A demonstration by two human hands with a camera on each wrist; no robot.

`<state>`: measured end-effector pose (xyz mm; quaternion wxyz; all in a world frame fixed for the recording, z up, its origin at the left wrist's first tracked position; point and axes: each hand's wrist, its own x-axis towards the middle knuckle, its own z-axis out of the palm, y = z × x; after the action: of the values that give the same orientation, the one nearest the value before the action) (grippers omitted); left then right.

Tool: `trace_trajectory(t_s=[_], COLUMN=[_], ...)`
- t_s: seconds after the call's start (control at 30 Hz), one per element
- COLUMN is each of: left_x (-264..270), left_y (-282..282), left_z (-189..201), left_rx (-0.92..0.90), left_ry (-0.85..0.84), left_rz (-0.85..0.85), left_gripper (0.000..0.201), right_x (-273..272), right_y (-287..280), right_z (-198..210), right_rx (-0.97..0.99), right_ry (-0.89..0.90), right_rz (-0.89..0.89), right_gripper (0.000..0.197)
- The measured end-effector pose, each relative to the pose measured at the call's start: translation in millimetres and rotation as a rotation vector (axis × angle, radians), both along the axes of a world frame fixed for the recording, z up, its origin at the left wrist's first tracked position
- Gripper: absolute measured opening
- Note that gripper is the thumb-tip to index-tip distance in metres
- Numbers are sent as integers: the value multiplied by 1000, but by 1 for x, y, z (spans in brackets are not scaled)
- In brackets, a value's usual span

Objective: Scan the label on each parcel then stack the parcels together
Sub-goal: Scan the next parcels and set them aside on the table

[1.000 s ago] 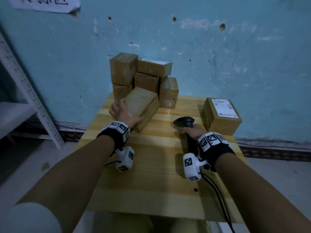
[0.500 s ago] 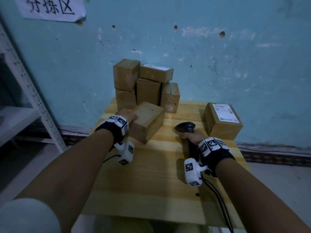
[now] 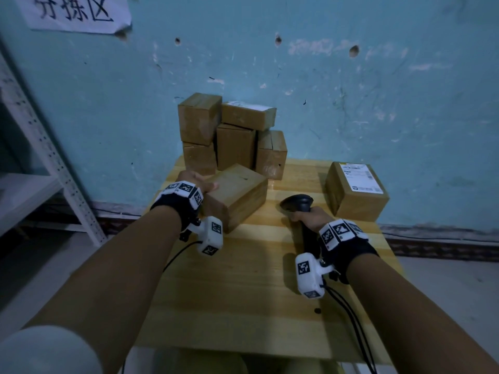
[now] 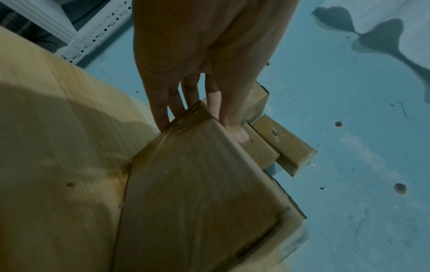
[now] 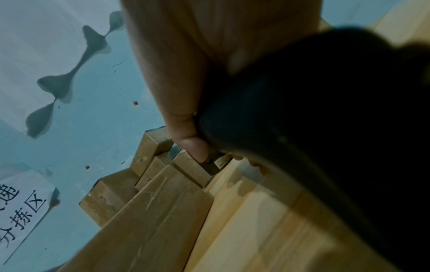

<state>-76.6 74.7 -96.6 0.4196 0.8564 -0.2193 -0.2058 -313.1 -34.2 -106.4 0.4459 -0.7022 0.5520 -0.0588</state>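
A plain brown parcel [image 3: 237,190] lies slantwise on the wooden table [image 3: 243,279], just in front of a stack of several parcels [image 3: 232,136] against the blue wall. No label shows on its top. My left hand [image 3: 201,183] grips its near left corner; in the left wrist view the fingers [image 4: 163,117] run down one side of the parcel [image 4: 197,193] and the thumb down the other. My right hand [image 3: 310,220] holds a black barcode scanner [image 3: 297,203] upright by its handle, to the right of the parcel. The scanner [image 5: 325,128] fills the right wrist view.
Another parcel [image 3: 356,190] with a white label on top sits at the table's right edge. A white metal rack [image 3: 54,157] stands to the left of the table. A paper sign [image 3: 75,12] hangs on the wall.
My left hand has drawn the parcel a little toward me, away from the stack, and shifted to its near corner. The right hand and scanner have stayed put.
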Motion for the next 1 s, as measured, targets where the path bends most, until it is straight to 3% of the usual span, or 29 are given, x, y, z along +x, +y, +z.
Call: trace_trajectory(t_s=[0.2, 0.43, 1.0], left_x=[3, 11, 3], left_y=[-4, 0, 9], left_z=[3, -5, -20], left_rx=[34, 100, 9], left_ry=[32, 133, 301], left_rz=[-94, -70, -59], left_gripper=[50, 73, 69], right_x=[-3, -3, -3], right_y=[0, 1, -3], right_z=[-1, -1, -4], right_rx=[-11, 5, 39], right_ry=[2, -13, -1], right_rz=[11, -1, -9], right_gripper=[43, 45, 50])
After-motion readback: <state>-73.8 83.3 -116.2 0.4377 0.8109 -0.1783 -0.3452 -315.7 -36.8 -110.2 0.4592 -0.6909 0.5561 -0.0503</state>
